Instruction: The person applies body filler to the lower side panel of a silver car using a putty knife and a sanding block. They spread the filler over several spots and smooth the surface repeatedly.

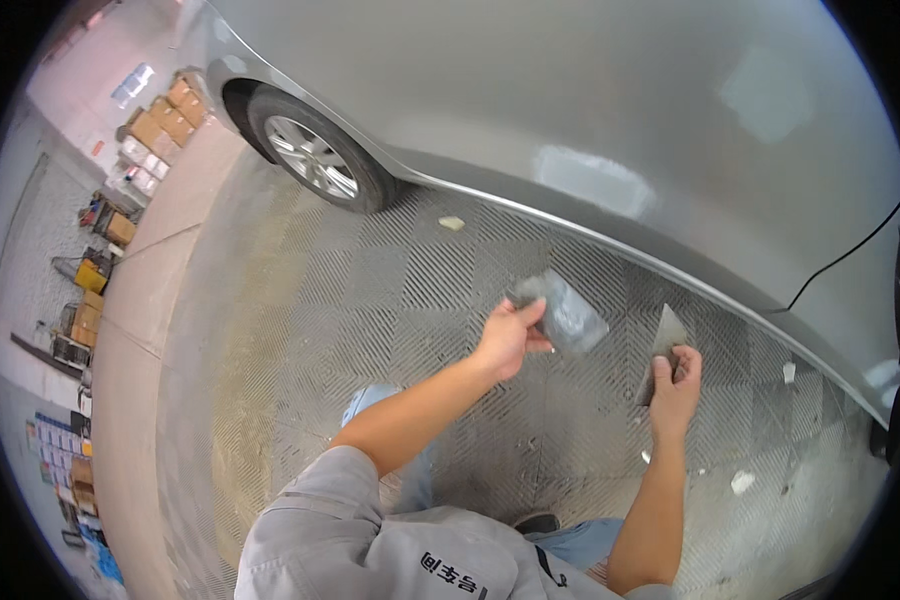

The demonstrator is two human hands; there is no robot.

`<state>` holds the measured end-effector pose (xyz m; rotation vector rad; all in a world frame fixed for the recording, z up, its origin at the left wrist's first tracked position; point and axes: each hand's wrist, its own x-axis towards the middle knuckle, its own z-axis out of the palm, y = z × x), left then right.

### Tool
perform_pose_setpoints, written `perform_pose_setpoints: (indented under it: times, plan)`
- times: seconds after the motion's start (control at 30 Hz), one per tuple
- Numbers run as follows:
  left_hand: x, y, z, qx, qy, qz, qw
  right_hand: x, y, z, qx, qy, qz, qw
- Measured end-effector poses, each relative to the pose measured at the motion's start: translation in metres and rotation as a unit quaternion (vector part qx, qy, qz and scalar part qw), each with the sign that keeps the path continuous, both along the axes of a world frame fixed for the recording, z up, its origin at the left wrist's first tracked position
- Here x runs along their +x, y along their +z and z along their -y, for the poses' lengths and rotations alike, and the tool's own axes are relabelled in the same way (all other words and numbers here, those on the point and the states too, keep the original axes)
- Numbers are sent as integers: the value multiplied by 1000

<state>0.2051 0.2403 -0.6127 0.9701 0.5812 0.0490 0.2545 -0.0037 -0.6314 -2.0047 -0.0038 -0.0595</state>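
Observation:
My left hand [505,342] is closed on the edge of a flat plate [576,318] smeared with pale grey paste, probably body filler. In my right hand [676,388] is a thin, flat putty spreader [668,328], its pointed corner upward, pinched between thumb and fingers. The two tools are apart, both held in front of the silver car's side [450,90]. A light filler patch [594,180] shows low on the door, and a greenish-grey patch [767,95] lies higher up to the right. Neither tool touches the car.
The car's wheel [315,150] stands at upper left, and its sill [610,245] runs down to the right. Pale scraps [742,482] lie on the ribbed tile floor [370,275]. Cardboard boxes [160,125] and a yellow container [92,275] line the far left wall.

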Motion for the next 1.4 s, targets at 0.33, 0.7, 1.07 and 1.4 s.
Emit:
perform_pose_setpoints:
  times: [0.33,0.7,1.07,1.4]
  plan:
    - [20,15,15,68,-8,-17,998,25,40,7,143,14,81,986]
    - [6,-27,-26,-5,-96,-44,994,5,89,-14,163,-155,73,972]
    - [12,9,-90,-98,-50,146,983,-19,101,-121,-342,198,416,819]
    - [8,12,-100,-76,-27,125,989,-17,94,-162,-333,363,357,794]
